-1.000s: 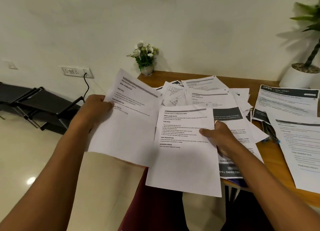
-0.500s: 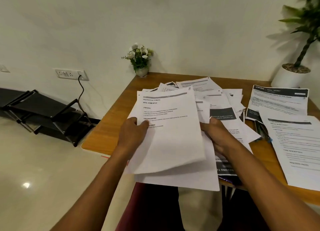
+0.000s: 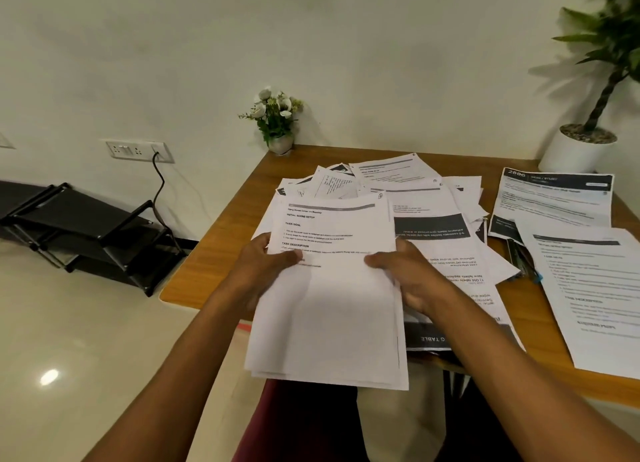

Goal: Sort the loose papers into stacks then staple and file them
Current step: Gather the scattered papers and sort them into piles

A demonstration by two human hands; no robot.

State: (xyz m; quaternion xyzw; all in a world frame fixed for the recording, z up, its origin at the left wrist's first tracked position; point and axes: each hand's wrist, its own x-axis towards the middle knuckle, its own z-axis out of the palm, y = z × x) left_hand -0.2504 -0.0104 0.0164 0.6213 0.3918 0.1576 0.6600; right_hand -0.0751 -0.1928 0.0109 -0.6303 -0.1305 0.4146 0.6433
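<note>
I hold a small stack of white printed sheets over the near edge of the wooden table. My left hand grips its left edge, thumb on top. My right hand grips the right edge, thumb across the top sheet. Behind the stack a loose pile of papers spreads over the middle of the table. A sheet with a dark header lies at the back right, and a large white sheet lies nearer on the right.
A small flower pot stands at the table's back left corner and a large potted plant at the back right. Pens lie between the papers. A black rack sits on the floor to the left.
My left hand brought its sheet from the left onto the sheet in my right hand. Both hands now hold the sheets together as one aligned stack.
</note>
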